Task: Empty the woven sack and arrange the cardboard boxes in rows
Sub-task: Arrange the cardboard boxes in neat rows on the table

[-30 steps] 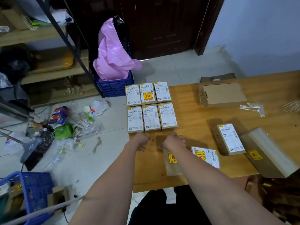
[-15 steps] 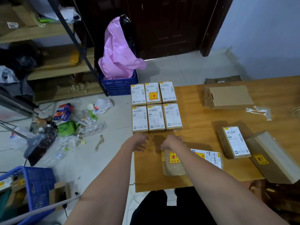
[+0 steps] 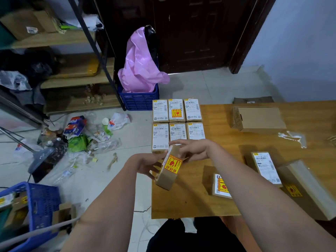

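Observation:
A small cardboard box [image 3: 168,171] with a yellow and red fragile sticker is lifted off the wooden table [image 3: 227,139], tilted on edge. My left hand [image 3: 147,165] grips its near left side and my right hand [image 3: 192,149] holds its far end from above. Behind it, several labelled boxes [image 3: 177,113] lie in two rows of three at the table's far left corner. Loose on the table lie a stickered box [image 3: 221,186], a labelled box [image 3: 264,167] and a long box [image 3: 307,188]. No woven sack is in view.
A larger plain carton [image 3: 258,119] and a scrap of clear tape [image 3: 292,136] lie at the table's back right. On the floor: a blue crate with a pink bag [image 3: 140,84], litter [image 3: 78,140], a blue basket [image 3: 34,204] at lower left, and shelving [image 3: 60,60].
Both hands, which rested near the table's left part, have picked up the stickered box from the table and raised it, turning it on edge.

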Available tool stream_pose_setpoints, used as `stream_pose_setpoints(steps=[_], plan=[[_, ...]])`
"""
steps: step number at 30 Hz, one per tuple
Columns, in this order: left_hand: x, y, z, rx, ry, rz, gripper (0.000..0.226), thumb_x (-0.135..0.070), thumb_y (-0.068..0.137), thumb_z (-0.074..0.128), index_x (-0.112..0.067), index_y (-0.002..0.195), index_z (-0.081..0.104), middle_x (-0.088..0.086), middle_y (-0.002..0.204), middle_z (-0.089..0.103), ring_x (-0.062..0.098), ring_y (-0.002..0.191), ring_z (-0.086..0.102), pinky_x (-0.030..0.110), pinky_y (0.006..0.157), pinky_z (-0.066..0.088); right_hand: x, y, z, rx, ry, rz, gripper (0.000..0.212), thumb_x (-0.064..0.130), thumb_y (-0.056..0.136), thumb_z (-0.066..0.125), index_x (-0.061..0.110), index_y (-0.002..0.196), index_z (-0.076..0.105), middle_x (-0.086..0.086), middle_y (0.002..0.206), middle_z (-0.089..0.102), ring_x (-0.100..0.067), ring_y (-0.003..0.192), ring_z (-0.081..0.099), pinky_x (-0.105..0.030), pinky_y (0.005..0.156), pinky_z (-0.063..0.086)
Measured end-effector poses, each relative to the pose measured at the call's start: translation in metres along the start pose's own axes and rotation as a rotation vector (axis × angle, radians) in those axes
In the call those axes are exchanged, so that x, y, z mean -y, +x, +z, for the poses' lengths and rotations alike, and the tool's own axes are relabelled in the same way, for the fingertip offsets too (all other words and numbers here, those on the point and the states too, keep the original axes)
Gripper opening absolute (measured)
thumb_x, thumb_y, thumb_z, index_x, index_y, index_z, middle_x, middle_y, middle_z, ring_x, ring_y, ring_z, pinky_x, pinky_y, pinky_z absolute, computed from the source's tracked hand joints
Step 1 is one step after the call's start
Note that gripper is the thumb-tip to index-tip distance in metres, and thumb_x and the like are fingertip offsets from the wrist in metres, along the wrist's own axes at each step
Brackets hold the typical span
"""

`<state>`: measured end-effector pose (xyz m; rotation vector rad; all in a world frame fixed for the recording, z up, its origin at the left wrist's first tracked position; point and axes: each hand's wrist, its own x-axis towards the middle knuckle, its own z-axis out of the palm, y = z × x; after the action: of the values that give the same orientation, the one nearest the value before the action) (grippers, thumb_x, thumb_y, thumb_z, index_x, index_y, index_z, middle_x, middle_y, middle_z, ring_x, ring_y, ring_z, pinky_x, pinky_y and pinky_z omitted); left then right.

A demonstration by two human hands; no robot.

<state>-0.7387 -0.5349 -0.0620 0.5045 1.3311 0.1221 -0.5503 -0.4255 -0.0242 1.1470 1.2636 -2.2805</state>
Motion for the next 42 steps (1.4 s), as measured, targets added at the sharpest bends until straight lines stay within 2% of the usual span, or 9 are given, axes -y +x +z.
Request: stream_pose_setpoints(steps=[4,9,15,21,25,29,35,39,42], plan=[[0.003,-0.009,0.000,0.060,-0.017,0.026,0.094,-0.084,0.069,0.049,-0.029,0.145,0.038,0.007,0.140,0.053,0.030,0.127,0.053,0.053,0.103,0.046,-0.008,-0.006,-0.006,0.102,0.128,-0.078,0.076,-0.019,0.081,0.045,0.025,0.142,0.049,-0.013,0.148,0.039,-0.037,0.132,0.043,-0.047,0.104,0.045],[0.012,-0.016,0.000,0.123,-0.098,0.021,0.080,-0.075,0.077,0.055,-0.034,0.143,0.038,0.007,0.145,0.044,0.036,0.129,0.050,0.064,0.099,0.045,-0.020,-0.008,-0.012,0.120,0.280,-0.118,0.084,-0.028,0.080,0.035,0.032,0.135,0.054,-0.012,0.146,0.044,-0.032,0.127,0.046,-0.046,0.111,0.034],[0.021,-0.013,-0.003,0.091,-0.227,-0.009,0.079,-0.065,0.079,0.063,-0.023,0.143,0.043,0.017,0.144,0.043,0.045,0.126,0.052,0.066,0.100,0.043,-0.031,-0.003,-0.013,0.015,0.305,-0.153,0.083,-0.029,0.082,0.044,0.027,0.143,0.047,-0.013,0.141,0.049,-0.030,0.119,0.054,-0.034,0.083,0.056],[0.024,-0.008,-0.003,0.087,-0.328,0.071,0.061,-0.039,0.093,0.062,-0.037,0.146,0.033,0.020,0.141,0.047,0.047,0.119,0.057,0.062,0.096,0.048,-0.036,0.001,-0.013,-0.026,0.236,-0.129,0.088,-0.029,0.081,0.054,0.035,0.140,0.042,-0.014,0.142,0.045,-0.036,0.128,0.051,-0.048,0.100,0.049],[0.027,-0.006,-0.009,-0.106,-0.320,0.094,0.070,-0.031,0.085,0.074,-0.038,0.142,0.035,0.018,0.132,0.057,0.041,0.113,0.061,0.057,0.093,0.053,-0.042,0.001,-0.019,0.011,0.188,-0.029,0.066,0.002,0.087,0.068,0.033,0.140,0.042,-0.008,0.136,0.056,-0.032,0.122,0.053,-0.056,0.096,0.044],[0.031,-0.004,-0.018,-0.226,-0.267,0.123,0.077,-0.031,0.076,0.083,-0.033,0.140,0.040,0.010,0.116,0.071,0.030,0.107,0.068,0.049,0.095,0.054,-0.047,0.003,-0.018,0.007,0.127,0.072,0.069,0.034,0.075,0.078,0.023,0.136,0.050,-0.010,0.129,0.064,-0.032,0.119,0.059,-0.059,0.094,0.049],[0.030,-0.003,-0.021,-0.292,-0.266,0.166,0.073,-0.026,0.076,0.084,-0.027,0.138,0.047,0.007,0.108,0.075,0.024,0.105,0.069,0.046,0.098,0.053,-0.058,0.014,-0.007,-0.054,0.064,0.205,0.041,0.022,0.090,0.070,0.012,0.127,0.057,-0.014,0.123,0.066,-0.035,0.118,0.059,-0.055,0.095,0.051],[0.033,-0.002,-0.022,-0.276,-0.289,0.142,0.068,-0.022,0.079,0.082,-0.029,0.136,0.046,0.009,0.109,0.075,0.026,0.107,0.069,0.048,0.098,0.053,-0.060,0.017,-0.001,-0.091,0.082,0.224,0.036,0.016,0.091,0.069,0.011,0.125,0.058,-0.011,0.116,0.070,-0.033,0.115,0.061,-0.046,0.089,0.056],[0.039,-0.004,-0.021,-0.218,-0.198,0.061,0.060,-0.027,0.080,0.081,-0.025,0.131,0.050,0.009,0.120,0.069,0.026,0.106,0.067,0.048,0.098,0.052,-0.062,0.023,-0.001,-0.226,0.093,0.152,0.038,0.016,0.087,0.074,0.010,0.122,0.061,-0.009,0.106,0.075,-0.024,0.103,0.069,-0.038,0.085,0.056]])
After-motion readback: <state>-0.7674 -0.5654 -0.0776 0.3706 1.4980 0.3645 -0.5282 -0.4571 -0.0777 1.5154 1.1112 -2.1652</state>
